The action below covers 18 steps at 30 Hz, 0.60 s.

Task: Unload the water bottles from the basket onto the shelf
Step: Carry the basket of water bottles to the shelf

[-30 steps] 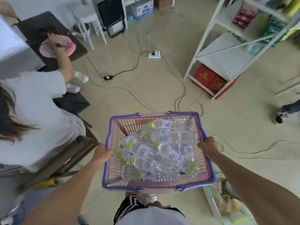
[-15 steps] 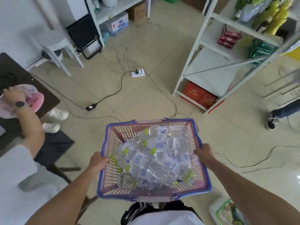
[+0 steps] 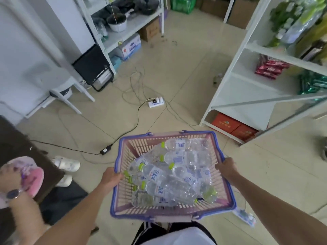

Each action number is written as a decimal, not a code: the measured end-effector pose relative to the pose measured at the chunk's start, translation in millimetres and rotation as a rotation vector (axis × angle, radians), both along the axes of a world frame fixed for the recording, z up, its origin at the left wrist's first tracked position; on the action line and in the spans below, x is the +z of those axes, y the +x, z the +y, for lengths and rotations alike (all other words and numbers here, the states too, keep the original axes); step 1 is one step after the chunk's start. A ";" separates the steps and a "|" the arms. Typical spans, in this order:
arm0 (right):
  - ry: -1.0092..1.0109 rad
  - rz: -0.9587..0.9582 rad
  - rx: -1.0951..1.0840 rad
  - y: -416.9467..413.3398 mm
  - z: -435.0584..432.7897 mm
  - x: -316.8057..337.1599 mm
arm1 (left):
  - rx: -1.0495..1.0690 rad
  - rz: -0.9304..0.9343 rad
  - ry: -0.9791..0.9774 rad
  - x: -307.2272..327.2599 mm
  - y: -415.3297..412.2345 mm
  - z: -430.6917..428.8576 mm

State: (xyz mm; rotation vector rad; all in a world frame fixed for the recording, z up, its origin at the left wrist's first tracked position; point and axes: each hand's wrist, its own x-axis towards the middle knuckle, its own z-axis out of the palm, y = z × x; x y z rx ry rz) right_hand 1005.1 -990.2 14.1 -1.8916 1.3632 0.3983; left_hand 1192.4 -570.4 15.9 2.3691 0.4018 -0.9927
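Note:
A pink basket [image 3: 159, 210] with a purple rim hangs in front of me above the floor. Several clear water bottles [image 3: 169, 175] with green caps and blue labels lie piled inside it. My left hand [image 3: 110, 179] grips the basket's left rim and my right hand [image 3: 226, 169] grips its right rim. The white metal shelf [image 3: 247, 92] stands ahead on the right, its lower boards partly bare, with red packets and green packs on the upper ones.
Cables, a power strip [image 3: 155, 102] and an adapter [image 3: 105, 150] lie on the tiled floor ahead. Another white shelf [image 3: 127, 27] and a white stool [image 3: 60, 89] stand at the left. A person's arm [image 3: 21, 200] with a watch is at the lower left. Red boxes [image 3: 233, 127] sit under the right shelf.
The view has lifted and turned toward the shelves; the right shelf now looks closer and larger. Both hands keep holding the basket. The person at the left has slid toward the frame's edge.

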 end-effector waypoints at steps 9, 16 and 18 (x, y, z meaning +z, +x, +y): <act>0.032 -0.028 -0.048 147.1 -64.1 13.5 | -0.062 -0.030 0.029 11.9 170.0 -74.6; 0.004 -0.023 -0.101 274.6 -113.3 5.2 | -0.066 -0.015 0.000 -8.9 308.8 -137.2; 0.001 -0.016 -0.140 312.6 -128.3 -1.4 | -0.085 0.005 -0.003 -15.9 356.4 -158.1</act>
